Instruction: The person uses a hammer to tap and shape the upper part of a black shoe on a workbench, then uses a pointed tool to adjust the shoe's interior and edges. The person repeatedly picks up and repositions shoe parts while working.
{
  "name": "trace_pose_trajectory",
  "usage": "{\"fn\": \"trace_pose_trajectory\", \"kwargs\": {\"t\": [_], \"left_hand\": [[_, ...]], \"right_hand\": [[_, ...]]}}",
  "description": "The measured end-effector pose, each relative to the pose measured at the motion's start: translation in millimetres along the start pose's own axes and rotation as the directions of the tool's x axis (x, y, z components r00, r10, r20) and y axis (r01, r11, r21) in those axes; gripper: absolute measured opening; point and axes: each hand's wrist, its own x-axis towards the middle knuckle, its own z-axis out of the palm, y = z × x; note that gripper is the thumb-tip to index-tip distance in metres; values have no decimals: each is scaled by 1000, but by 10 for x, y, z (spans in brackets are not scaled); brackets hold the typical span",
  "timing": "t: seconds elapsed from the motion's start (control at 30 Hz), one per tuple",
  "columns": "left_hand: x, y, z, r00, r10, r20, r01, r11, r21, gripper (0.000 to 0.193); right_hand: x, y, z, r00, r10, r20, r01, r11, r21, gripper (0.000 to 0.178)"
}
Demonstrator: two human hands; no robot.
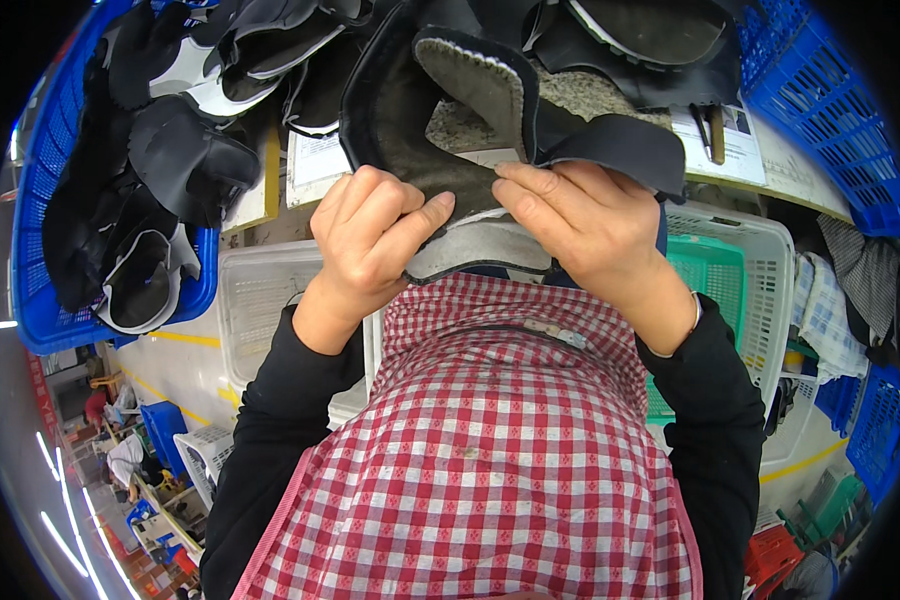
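A black boot upper [395,115] with a dark brushed inner side is spread between my two hands, close to my apron. My left hand [365,235] pinches its near edge, thumb pressed against the curled fingers. On the other side my right hand [590,225] grips the upper with thumb and fingers closed. Between the hands runs a pale grey curved lining piece [480,245] with a dark rim. Just beyond, a grey padded part with a scalloped white edge [475,80] stands up, and a black flap [620,150] hangs over my right fingers.
Several more black uppers [185,150] fill a blue basket [35,300] at left and lie on the worktable [590,90]. A wooden-handled tool [716,135] rests on paper at right, near another blue crate [820,100]. White crates [270,300] and a green basket [705,280] stand below the table.
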Motion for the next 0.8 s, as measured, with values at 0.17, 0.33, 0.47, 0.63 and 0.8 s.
{"fn": "trace_pose_trajectory", "kwargs": {"t": [0.17,0.33,0.47,0.63,0.8], "left_hand": [[13,25,-60,1000,1,-28,0,1000,29,34],[83,42,-122,999,-15,-31,16,998,56,43],[165,2,-157,1000,-21,-5,21,999,33,30],[330,-75,-214,994,-77,72,78,997,-9,26],[903,-253,-495,997,78,14,-79,993,83,24]], "right_hand": [[43,23,-77,999,11,34,-12,999,50,18],[102,88,-87,1000,-17,3,16,994,109,10],[176,129,-160,995,-54,83,38,981,189,15],[233,19,-341,974,-21,226,-37,968,250,32],[525,36,-277,999,40,13,-41,995,93,16]]}}
